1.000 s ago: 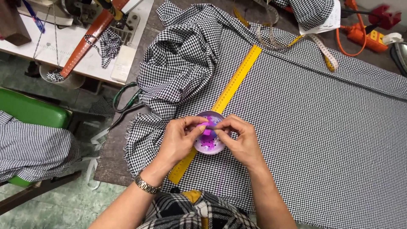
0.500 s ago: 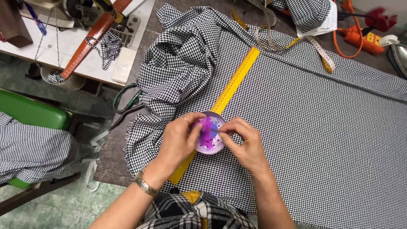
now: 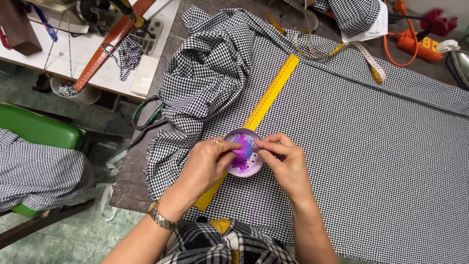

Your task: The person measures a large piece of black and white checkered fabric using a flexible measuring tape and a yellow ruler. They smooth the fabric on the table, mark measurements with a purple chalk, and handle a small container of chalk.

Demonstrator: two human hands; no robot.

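A small round dish (image 3: 243,159), pale with purple and pink contents, is seen at the centre of the view, resting on black-and-white checked cloth (image 3: 371,146) spread over the bench (image 3: 128,183). The dish lies against a yellow ruler (image 3: 267,99), which runs from about 7 o'clock to 1 o'clock across the cloth.

The left hand (image 3: 207,164) is placed at 9 o'clock of the dish, its grip closed with thumb and fingertips pinched on a purple-pink piece held over the dish. A ring is worn on one finger and a metal watch (image 3: 160,216) on the wrist. The right hand (image 3: 285,159) is placed at 3 o'clock of the dish, its grip closed in a pinch at the dish's rim; whether something small is held in that pinch cannot be told.

A bunched heap of the same checked cloth (image 3: 205,83) is noted at 11 o'clock of the dish. Scissors with dark green handles (image 3: 146,115) lie at the bench edge at 10 o'clock. A tape measure (image 3: 364,56) is draped at 1 o'clock, and an orange power strip (image 3: 415,44) is seen beyond it. A sewing machine table (image 3: 73,54) stands at the upper left, and a green chair (image 3: 41,132) at 9 o'clock
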